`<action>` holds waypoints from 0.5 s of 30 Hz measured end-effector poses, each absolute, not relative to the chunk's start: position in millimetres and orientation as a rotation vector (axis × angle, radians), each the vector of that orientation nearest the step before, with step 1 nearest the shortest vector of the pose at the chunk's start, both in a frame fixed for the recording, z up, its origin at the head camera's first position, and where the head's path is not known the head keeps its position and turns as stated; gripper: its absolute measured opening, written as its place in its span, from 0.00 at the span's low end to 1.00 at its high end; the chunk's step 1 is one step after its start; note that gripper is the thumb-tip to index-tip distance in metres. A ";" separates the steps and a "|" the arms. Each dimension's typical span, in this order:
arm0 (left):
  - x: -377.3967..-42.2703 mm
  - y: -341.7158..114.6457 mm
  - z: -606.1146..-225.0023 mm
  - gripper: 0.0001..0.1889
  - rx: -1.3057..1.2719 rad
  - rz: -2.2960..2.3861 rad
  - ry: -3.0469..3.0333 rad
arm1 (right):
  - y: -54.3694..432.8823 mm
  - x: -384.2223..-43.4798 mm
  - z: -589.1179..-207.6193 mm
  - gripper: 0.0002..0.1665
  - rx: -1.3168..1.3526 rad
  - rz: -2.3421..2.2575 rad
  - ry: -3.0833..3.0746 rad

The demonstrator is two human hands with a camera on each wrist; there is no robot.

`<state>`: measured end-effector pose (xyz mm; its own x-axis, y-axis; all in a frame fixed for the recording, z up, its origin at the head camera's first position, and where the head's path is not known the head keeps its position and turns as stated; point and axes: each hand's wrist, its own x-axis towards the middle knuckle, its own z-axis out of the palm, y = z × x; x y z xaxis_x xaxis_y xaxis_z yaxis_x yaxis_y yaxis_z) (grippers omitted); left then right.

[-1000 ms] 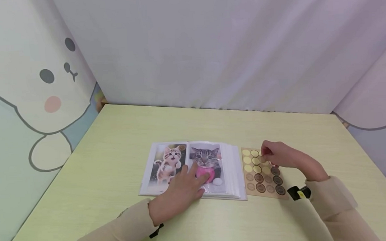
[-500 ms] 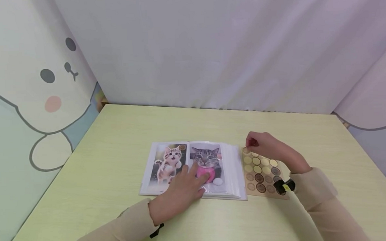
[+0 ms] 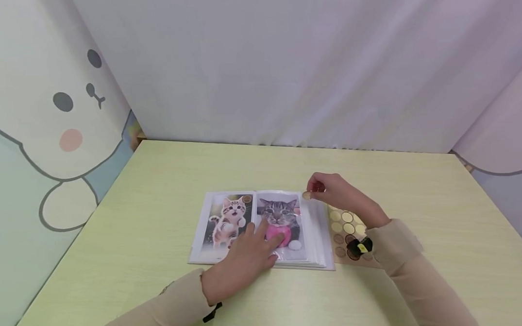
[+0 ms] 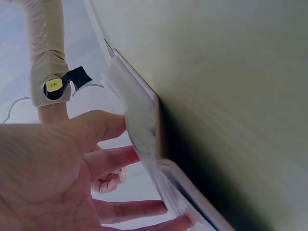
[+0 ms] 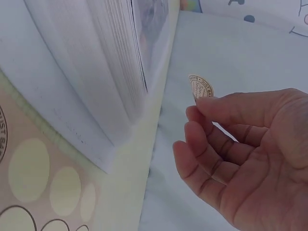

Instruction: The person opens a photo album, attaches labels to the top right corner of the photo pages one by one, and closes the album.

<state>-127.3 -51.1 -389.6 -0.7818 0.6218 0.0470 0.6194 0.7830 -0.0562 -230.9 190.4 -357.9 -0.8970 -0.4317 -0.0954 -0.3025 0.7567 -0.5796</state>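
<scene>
Photo album (image 3: 314, 248) lies open between the left and right edges of the table (image 3: 287, 169), well short of its far edge. We rest our left hand (image 3: 243, 261) low across it, fingers spread and extended, touching the grey cat photo (image 3: 278, 211). Just beside the album's right edge lies a sticker sheet (image 3: 344, 234), partly hidden by our right sleeve (image 3: 396, 247). Our right hand (image 3: 338, 191) pinches a round sticker (image 3: 306, 195) near that photo's top right corner, the other fingers loosely bent; whether it touches the album we cannot tell. Beyond the table's far edge hangs a pale curtain (image 3: 283, 74).
</scene>
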 end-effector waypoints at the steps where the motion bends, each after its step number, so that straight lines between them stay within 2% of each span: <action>1: -127.1 -50.9 -389.2 0.20 -1.015 0.064 -2.902 | 188.3 -231.7 -358.5 0.04 -0.577 -0.848 2.733; 15: -126.7 -51.1 -388.7 0.20 -1.009 0.042 -2.908 | 166.6 -243.1 -377.5 0.05 -0.644 -0.871 2.724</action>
<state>-126.7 -51.1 -388.7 -0.7834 0.6194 0.0509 0.6177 0.7851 -0.0462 -243.1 166.6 -377.5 -0.8826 -0.4656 -0.0645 -0.3417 0.7298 -0.5921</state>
